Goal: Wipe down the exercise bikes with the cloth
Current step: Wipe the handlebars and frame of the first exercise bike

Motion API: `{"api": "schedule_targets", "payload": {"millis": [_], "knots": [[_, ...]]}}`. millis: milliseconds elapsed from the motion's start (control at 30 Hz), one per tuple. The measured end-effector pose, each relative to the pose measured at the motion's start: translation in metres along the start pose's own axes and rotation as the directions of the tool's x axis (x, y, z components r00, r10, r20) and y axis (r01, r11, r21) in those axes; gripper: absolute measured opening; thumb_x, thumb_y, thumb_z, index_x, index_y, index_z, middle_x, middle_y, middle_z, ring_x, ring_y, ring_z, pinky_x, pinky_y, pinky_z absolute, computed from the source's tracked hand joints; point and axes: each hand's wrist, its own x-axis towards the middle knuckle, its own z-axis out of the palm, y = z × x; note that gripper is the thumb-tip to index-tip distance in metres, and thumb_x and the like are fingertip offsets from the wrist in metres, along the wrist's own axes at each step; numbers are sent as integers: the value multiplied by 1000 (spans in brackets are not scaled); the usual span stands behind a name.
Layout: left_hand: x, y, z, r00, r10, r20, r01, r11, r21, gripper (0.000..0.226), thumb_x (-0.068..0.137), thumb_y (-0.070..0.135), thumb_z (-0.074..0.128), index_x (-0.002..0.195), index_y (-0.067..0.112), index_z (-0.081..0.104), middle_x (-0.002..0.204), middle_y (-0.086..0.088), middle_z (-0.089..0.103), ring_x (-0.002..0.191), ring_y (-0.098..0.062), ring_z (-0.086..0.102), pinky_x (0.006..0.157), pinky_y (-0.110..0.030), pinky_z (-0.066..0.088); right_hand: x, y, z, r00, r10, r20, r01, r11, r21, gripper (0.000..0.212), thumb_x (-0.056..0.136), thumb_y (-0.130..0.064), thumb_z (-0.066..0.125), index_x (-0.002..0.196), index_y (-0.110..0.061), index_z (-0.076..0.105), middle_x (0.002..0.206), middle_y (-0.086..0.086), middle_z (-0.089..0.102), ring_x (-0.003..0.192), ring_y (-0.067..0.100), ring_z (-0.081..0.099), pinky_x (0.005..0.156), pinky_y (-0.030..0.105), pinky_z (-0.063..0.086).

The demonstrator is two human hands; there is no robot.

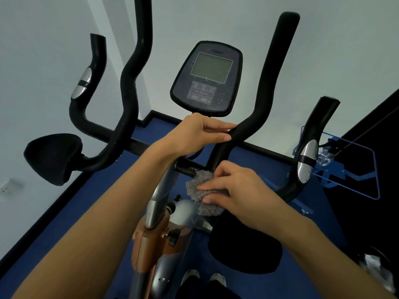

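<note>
An exercise bike with black foam handlebars (272,67) and a dusty console (206,78) fills the view. My left hand (198,132) rests on the bend of the right inner handlebar, fingers laid over the foam. My right hand (235,188) presses a grey fluffy cloth (199,186) against the lower part of that same bar, near the crossbar junction. The bike's orange and silver frame (151,240) drops down below my arms.
Black elbow pads sit at the left (51,158) and lower right (244,247). A white wall stands close behind the bike. A blue metal frame (345,169) stands on the blue floor at the right. My shoes (203,277) show at the bottom.
</note>
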Motion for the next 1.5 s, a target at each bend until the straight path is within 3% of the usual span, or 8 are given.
{"api": "schedule_targets", "payload": {"millis": [100,233,500,767,1000,1133,1267,1500], "knots": [[-1,-2,2,1000,2,-6,-2,999,-40,33,81,13,68,113,22,65,98,9,70,96,4,63,93,-15,46,-2,1,-3,996,22,-86,-17,998,58,31,83,-32,62,114,-29,62,96,-5,47,86,7,46,71,7,35],[-2,-2,2,1000,12,-10,-13,999,-43,34,81,11,68,114,19,65,101,0,71,96,-2,65,91,-18,48,1,4,-13,963,74,-258,-35,988,150,33,79,-30,67,112,-27,64,94,-5,49,85,6,47,74,6,37],[-4,-5,4,1000,0,-14,-1,998,-60,35,81,12,68,115,21,64,104,2,70,99,0,63,94,-19,47,5,-1,-1,988,73,-140,-78,997,-28,38,82,-32,64,119,-28,59,99,-8,39,90,6,39,80,20,35],[-4,-5,4,1000,11,-2,-11,997,-70,36,80,13,68,111,30,62,106,5,68,103,0,62,99,-22,44,-1,-10,-2,997,62,54,-61,998,-20,33,83,-30,63,117,-31,61,95,-7,41,95,15,48,84,33,43],[-4,-2,2,1000,16,13,-15,998,-56,37,81,12,67,113,29,61,103,5,69,100,2,62,95,-17,46,0,-7,-5,993,12,119,-13,1000,8,30,83,-30,63,113,-31,63,93,-9,43,89,9,45,81,27,43],[-3,-3,1,1000,18,19,-17,999,-26,36,82,14,67,112,32,62,105,10,68,102,3,61,95,-18,46,-3,0,-1,999,37,15,-38,996,83,31,82,-30,64,113,-33,63,96,-7,49,89,8,47,77,17,40],[-5,-5,5,1000,29,-9,-29,998,-50,36,84,10,65,119,15,61,109,6,66,100,4,62,88,-13,47,-8,4,5,975,51,-216,-9,981,191,30,80,-26,66,110,-30,65,89,-5,51,82,4,48,72,8,38],[-16,-2,6,1000,27,-8,-28,999,-22,41,82,11,66,122,18,58,107,5,66,100,0,62,89,-20,49,-20,-1,-10,868,114,-483,48,949,311,35,77,-30,62,112,-31,61,92,-11,51,87,2,51,79,11,44]]}}
